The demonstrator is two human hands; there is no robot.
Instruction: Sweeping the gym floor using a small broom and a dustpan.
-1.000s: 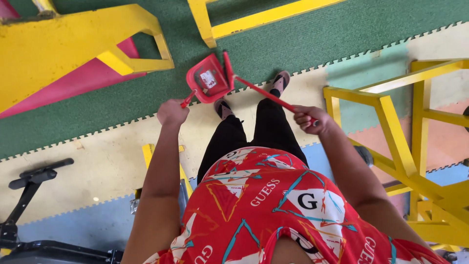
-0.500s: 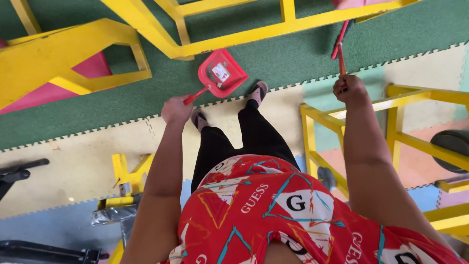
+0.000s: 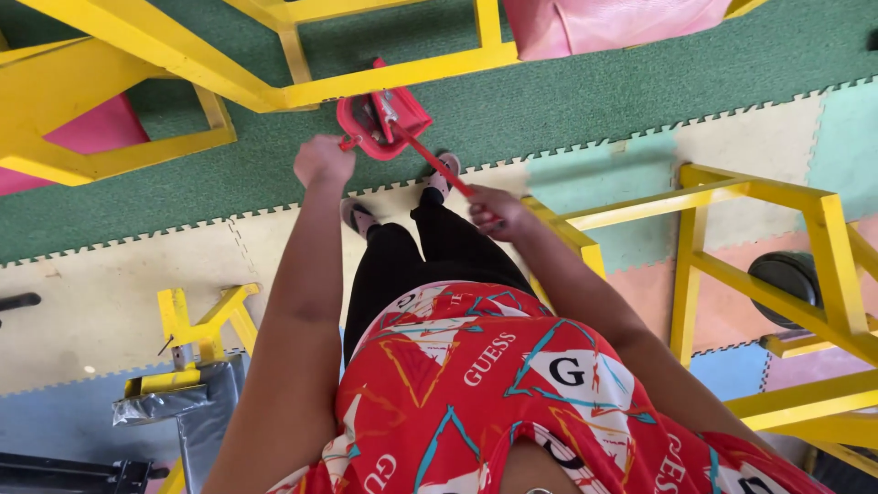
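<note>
At the mat edge, 12 o'clock: red dustpan (image 3: 382, 123) under the yellow frame (image 3: 302, 87).
Left hand (image 3: 322, 160): fist closed on the dustpan's handle.
Right hand (image 3: 498, 210): wrapped around the red stick (image 3: 439, 169).
Tip: keep the pan flat on the green mat (image 3: 567, 101).

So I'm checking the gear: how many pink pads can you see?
2. One pink pad lies at the far left inside a yellow frame; the other pink pad is at the top edge, right of centre. Both are cut off; more may lie outside the view.
</note>
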